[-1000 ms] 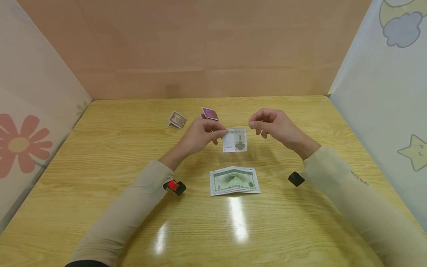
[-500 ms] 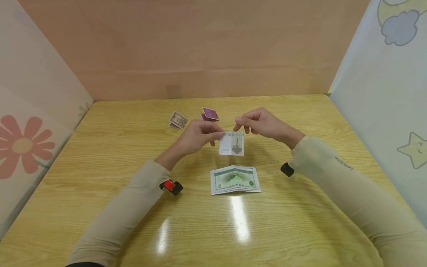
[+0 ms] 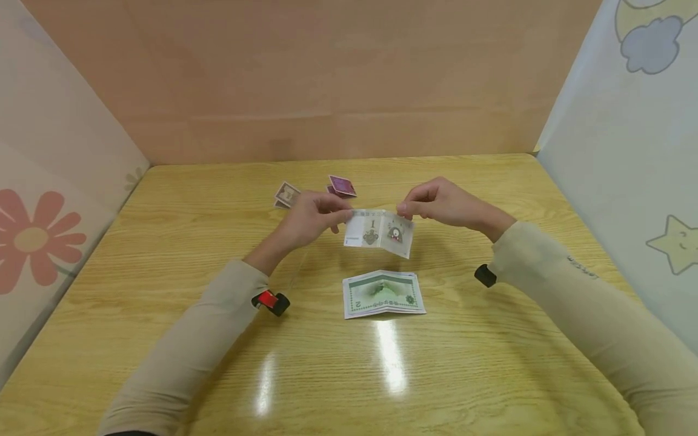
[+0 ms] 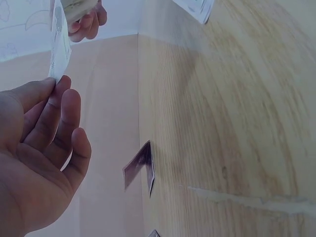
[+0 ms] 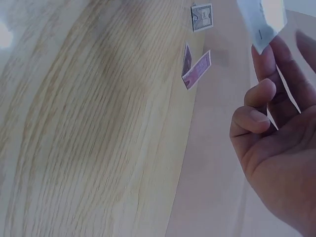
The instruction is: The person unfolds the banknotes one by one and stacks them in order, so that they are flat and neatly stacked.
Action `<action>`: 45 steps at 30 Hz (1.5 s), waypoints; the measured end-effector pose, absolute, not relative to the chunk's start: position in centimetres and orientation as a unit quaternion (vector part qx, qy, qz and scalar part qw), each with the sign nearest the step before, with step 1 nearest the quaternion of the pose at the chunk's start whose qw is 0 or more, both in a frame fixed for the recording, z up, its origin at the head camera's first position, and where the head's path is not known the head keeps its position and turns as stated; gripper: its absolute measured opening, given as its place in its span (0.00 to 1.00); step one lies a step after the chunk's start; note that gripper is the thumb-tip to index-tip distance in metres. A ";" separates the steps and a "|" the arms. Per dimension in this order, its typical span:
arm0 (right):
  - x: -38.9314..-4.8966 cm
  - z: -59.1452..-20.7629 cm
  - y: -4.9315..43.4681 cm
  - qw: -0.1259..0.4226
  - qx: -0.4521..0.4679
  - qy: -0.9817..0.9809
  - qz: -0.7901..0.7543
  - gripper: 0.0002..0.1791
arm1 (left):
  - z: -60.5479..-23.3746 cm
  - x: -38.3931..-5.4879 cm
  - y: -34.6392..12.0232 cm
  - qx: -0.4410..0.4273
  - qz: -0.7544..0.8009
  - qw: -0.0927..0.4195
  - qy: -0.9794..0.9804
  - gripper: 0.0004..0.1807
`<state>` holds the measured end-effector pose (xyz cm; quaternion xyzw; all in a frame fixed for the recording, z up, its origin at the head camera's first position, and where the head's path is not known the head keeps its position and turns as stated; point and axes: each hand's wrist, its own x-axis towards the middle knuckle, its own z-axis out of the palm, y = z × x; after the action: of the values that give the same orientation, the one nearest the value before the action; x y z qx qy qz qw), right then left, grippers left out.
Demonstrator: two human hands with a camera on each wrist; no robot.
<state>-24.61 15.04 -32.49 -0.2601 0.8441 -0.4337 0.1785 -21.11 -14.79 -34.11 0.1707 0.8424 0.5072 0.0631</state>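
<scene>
Right hand (image 3: pixel 446 204) now pinches the note (image 3: pixel 376 232), which has unfolded partway.

place: three-sided booth (image 3: pixel 327 79) | wood-grain tabletop (image 3: pixel 136 272) | flowered left panel (image 3: pixel 60 145) | starred right panel (image 3: pixel 621 151)

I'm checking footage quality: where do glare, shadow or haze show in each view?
Head: two streaks of glare on the table, soft shadow below the right sleeve; left wrist: pale and hazy overall; right wrist: glare spot at the left edge, banknote partly washed out.
</scene>
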 end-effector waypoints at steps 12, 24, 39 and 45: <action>-24.0 -32.8 16.0 0.216 -0.248 0.838 -0.435 0.07 | -35.1 -20.9 -15.5 0.156 0.519 0.073 0.837 0.07; -23.6 -33.2 16.0 0.252 -0.266 0.825 -0.430 0.07 | -35.4 -19.5 -16.1 0.172 0.522 0.120 0.827 0.09; -20.7 -34.7 16.1 0.300 -0.295 0.806 -0.417 0.04 | -35.6 -16.1 -15.3 0.175 0.481 0.189 0.838 0.02; -19.9 -35.8 15.9 0.294 -0.319 0.798 -0.418 0.03 | -36.8 -15.6 -15.0 0.164 0.454 0.216 0.849 0.03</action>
<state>-19.87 15.89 -35.83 -0.3193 0.7979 -0.4185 0.2937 -15.60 -14.95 -36.79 0.1636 0.8489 0.4537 0.2162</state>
